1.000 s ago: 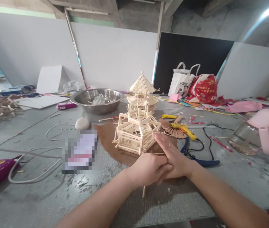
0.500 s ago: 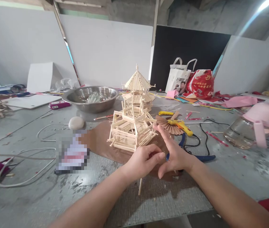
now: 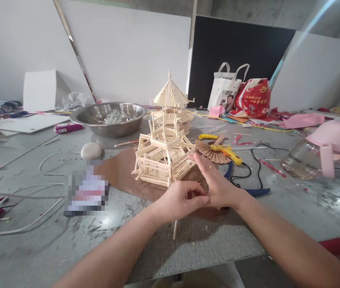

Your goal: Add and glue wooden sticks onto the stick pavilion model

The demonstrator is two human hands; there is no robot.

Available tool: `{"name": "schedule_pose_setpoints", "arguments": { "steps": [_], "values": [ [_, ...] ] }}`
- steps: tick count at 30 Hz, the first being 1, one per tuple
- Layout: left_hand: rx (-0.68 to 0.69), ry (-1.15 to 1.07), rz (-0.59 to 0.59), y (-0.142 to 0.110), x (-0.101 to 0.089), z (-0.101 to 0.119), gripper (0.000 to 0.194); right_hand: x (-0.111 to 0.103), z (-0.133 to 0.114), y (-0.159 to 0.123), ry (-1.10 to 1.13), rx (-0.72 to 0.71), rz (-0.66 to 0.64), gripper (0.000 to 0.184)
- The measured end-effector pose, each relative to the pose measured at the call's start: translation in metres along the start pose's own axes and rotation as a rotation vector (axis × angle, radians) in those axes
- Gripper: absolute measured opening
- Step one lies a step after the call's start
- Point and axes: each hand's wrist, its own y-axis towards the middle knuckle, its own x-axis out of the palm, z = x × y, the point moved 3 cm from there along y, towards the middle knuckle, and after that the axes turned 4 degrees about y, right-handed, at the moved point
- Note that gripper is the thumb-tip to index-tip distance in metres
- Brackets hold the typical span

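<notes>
My left hand [image 3: 184, 198] has its fingertips and thumb drawn together against the palm side of my right hand; anything between them is too small to make out. My right hand [image 3: 217, 182] holds its index finger stretched out, the tip at the right side of a wooden-stick frame [image 3: 154, 166], while its thumb is hidden. That open, many-sided frame stands on a brown sheet [image 3: 124, 176]. Behind it rises a roofed stick pagoda [image 3: 171, 96]. Below my left hand a thin stick [image 3: 175, 230] lies on the table.
To the right are a yellow glue gun [image 3: 229, 155], a brown paper fan [image 3: 210, 150], blue-handled pliers [image 3: 256, 192] and a pink-lidded jug [image 3: 301, 160]. A metal basin [image 3: 112, 128] stands back left. White cable [image 3: 22, 232] loops across the left side.
My right hand has closed the gap to my left fingertips, and its thumb has gone out of sight. The whole view has shifted slightly; the stick models stand as before.
</notes>
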Motion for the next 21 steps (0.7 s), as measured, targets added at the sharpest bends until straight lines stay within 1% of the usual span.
{"name": "schedule_pose_setpoints", "arguments": {
  "steps": [2, 6, 9, 16, 21],
  "values": [
    [0.044, 0.133, 0.052, -0.0002, -0.0001, 0.0008, 0.018, 0.0015, 0.0005, 0.0003, -0.029, 0.000, -0.014, 0.101],
    [0.137, 0.346, 0.077, -0.0008, 0.0003, 0.0044, 0.023, 0.0052, 0.0024, 0.0003, -0.068, -0.002, -0.030, 0.100],
    [0.201, 0.462, 0.093, -0.0016, 0.0002, 0.0065, 0.025, 0.0072, 0.0040, 0.0002, -0.077, -0.002, -0.044, 0.099],
    [0.295, 0.540, 0.111, -0.0030, 0.0017, 0.0065, 0.026, 0.0064, 0.0040, 0.0003, -0.052, 0.019, -0.051, 0.099],
    [0.304, 0.518, 0.099, -0.0021, 0.0031, 0.0055, 0.027, 0.0070, 0.0045, -0.0001, -0.047, 0.026, -0.057, 0.100]
  ]
}}
